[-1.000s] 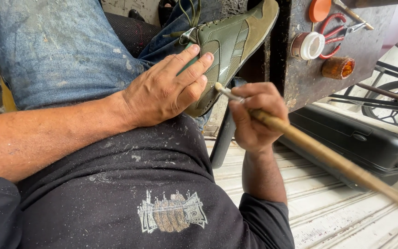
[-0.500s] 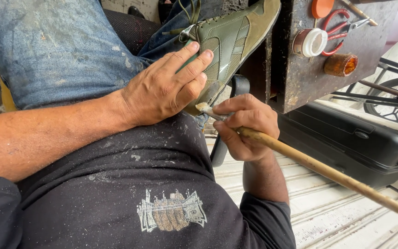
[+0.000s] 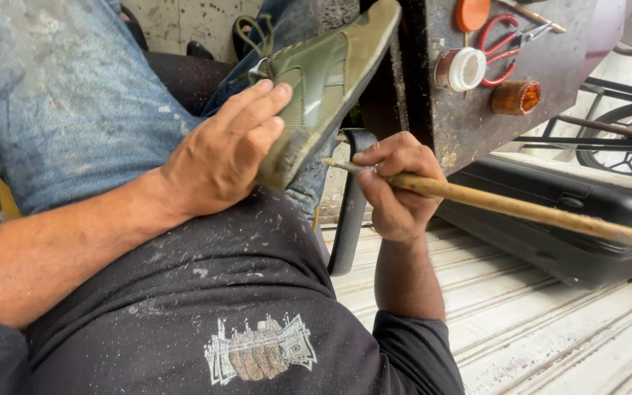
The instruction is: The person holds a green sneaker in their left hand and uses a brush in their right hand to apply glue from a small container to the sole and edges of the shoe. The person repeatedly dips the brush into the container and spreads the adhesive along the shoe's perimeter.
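The left hand point(image 3: 217, 157) lies flat on the green shoe point(image 3: 323, 80), fingers stretched along its side, gripping nothing; the shoe rests on the person's jeans-clad leg point(image 3: 60, 102). The right hand point(image 3: 396, 186) is curled tight around a long wooden stick point(image 3: 535, 212), whose tip meets the shoe's heel. On the rusty metal workbench point(image 3: 469, 124) behind stand an amber jar point(image 3: 515, 96), a white-lidded jar point(image 3: 461, 69) and red-handled pliers point(image 3: 502, 44) near its front edge.

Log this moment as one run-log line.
left hand: pressing green shoe | right hand: gripping brush, tip near sole edge
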